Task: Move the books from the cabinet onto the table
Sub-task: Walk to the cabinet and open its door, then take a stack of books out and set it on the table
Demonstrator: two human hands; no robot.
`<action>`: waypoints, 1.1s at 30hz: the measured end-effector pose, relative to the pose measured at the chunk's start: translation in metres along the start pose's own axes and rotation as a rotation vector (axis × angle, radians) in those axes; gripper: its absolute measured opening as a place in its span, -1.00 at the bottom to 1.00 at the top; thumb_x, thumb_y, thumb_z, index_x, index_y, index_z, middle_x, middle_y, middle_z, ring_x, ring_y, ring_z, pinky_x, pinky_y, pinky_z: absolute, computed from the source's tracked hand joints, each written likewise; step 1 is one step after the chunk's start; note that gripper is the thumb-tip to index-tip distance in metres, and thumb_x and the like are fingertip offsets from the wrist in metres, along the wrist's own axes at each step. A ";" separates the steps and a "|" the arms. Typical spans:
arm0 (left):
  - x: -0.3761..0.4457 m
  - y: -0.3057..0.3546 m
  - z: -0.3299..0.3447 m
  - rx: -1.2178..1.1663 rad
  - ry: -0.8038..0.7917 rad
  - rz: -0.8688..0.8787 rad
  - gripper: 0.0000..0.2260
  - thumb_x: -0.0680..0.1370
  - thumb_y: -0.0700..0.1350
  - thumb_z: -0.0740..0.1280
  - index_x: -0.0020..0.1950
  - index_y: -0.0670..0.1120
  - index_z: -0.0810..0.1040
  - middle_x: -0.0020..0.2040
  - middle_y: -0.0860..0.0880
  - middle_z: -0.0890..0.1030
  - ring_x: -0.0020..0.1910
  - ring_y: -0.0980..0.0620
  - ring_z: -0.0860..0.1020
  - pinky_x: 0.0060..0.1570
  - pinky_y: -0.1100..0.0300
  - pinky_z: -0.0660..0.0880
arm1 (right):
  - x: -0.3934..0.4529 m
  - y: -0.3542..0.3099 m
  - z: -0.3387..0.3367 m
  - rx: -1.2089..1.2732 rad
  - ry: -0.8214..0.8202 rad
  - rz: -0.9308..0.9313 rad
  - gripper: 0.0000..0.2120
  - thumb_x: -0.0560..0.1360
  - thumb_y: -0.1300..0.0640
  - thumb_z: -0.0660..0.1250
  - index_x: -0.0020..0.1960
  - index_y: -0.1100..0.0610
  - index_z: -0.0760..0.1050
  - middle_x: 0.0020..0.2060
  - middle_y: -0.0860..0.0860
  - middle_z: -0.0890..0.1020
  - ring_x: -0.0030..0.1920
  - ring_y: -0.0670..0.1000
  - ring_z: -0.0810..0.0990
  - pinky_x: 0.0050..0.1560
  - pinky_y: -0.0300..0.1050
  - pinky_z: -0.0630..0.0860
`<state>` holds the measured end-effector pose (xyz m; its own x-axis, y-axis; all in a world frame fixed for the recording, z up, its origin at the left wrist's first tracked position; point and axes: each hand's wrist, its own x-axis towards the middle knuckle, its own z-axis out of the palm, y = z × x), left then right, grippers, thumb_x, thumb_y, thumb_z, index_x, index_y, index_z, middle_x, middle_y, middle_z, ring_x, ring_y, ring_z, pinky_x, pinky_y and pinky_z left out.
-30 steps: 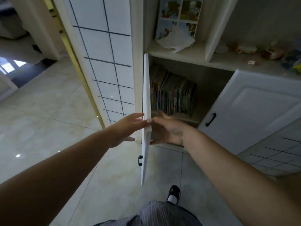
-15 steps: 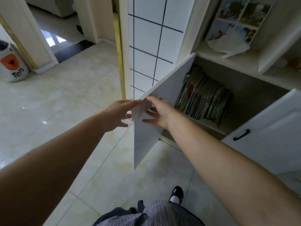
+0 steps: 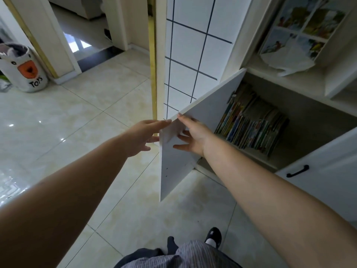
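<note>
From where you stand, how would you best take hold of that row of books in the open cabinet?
Probably by the spines of the books, coming straight in from the front. They stand packed and leaning with spines facing out, shelf above, so pinching a few together and sliding them forward looks easiest. The left door is swung aside.

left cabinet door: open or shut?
Open. The left cabinet door stands swung out from the cabinet, exposing the books. Left hand and right hand touch its upper corner, fingers straight.
</note>
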<state>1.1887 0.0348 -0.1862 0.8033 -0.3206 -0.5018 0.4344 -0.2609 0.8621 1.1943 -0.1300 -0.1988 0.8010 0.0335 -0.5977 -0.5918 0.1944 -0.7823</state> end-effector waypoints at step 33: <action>0.163 0.080 0.308 0.538 0.033 0.400 -0.43 0.48 -0.12 0.40 0.46 0.01 0.31 0.40 -0.03 0.42 0.37 0.01 0.39 0.25 0.19 0.31 | -0.003 -0.020 -0.376 -0.388 0.473 -0.274 -0.25 0.46 -0.20 0.30 0.52 -0.11 0.01 0.53 -0.02 0.14 0.51 0.06 0.15 0.39 0.05 0.24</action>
<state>1.2291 -0.3187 -0.2203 0.8760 -0.4612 -0.1412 -0.1560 -0.5478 0.8219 1.1697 -0.5022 -0.2470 0.8535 -0.4178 -0.3114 -0.4325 -0.2347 -0.8705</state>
